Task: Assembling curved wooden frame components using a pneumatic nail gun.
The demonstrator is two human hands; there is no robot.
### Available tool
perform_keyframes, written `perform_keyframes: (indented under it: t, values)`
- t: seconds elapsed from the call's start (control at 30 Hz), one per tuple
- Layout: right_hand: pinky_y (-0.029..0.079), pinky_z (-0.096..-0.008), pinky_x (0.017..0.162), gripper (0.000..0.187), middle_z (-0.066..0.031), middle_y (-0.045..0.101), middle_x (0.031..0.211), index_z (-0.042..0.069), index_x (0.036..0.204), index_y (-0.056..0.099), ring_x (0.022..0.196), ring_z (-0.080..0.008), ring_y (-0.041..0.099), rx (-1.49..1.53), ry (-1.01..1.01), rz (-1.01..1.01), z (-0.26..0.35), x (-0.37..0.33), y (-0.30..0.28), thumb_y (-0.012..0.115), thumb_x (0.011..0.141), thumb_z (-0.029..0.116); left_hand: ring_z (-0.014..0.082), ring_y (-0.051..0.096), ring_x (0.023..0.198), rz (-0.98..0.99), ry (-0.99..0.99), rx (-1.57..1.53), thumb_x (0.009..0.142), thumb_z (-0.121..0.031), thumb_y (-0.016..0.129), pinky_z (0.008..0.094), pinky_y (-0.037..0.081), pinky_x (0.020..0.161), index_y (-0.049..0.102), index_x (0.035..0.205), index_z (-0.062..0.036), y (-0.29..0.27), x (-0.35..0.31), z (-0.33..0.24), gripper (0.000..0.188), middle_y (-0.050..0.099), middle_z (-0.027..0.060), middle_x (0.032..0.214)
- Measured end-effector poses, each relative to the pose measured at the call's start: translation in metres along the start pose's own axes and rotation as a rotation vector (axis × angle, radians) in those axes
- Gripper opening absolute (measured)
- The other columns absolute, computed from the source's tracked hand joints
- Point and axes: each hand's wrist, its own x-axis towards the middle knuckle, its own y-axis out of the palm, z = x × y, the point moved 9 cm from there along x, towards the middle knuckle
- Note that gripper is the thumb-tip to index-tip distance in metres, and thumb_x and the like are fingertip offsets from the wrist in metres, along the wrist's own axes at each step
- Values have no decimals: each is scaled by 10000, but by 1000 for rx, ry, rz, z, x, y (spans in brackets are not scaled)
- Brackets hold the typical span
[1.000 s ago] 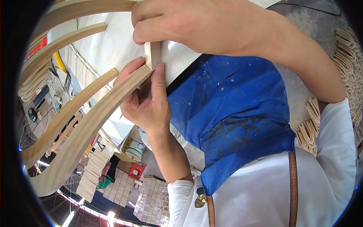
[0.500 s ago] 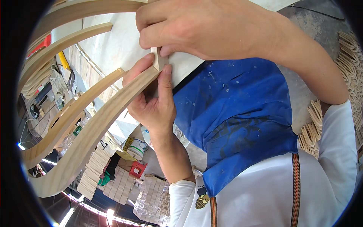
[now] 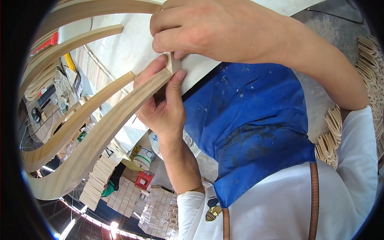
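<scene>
A long curved wooden piece point(image 3: 108, 124) of pale grain sweeps up from the lower left. Its upper end lies between the thumb and fingers of my left hand point(image 3: 164, 104), which is closed around it. There it meets a short pale wooden strip point(image 3: 175, 63), set at an angle to it. My right hand point(image 3: 200, 34) is closed on that strip from above, its fingers bent and its thumb tucked at the near side. The strip's upper part is hidden under the right hand. A second curved piece point(image 3: 94, 102) runs alongside, its end just left of my left fingers.
More curved wooden pieces point(image 3: 80, 39) arch over the pale tabletop point(image 3: 132, 44) at upper left. A yellow-handled tool point(image 3: 69, 62) lies at the far left. Bundled wooden strips point(image 3: 98, 180) and stacked blocks point(image 3: 124, 196) stand below; bent wooden pieces point(image 3: 328, 140) are piled at right.
My hands and the two joined wooden pieces have shifted very slightly to the right. The grip of both hands looks the same.
</scene>
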Motion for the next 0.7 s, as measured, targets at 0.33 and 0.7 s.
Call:
perform_keyframes:
  t: [0.33, 0.7]
  values:
    - [597, -319, 704, 39, -141, 633, 923, -2, 917, 630, 814, -240, 643, 49, 23, 18, 3, 2, -15, 638, 902, 32, 184, 705, 1002, 26, -36, -36, 815, 19, 853, 305, 569, 922, 732, 1194, -50, 0, 3, 4, 404, 757, 100, 1143]
    - [600, -336, 703, 55, -154, 625, 925, -10, 927, 615, 801, -253, 645, 76, 99, 80, -1, 1, -17, 631, 922, 43, 167, 648, 927, 75, 14, -34, 822, 27, 840, 283, 528, 858, 737, 1211, -46, 5, 6, -5, 409, 756, 90, 1107]
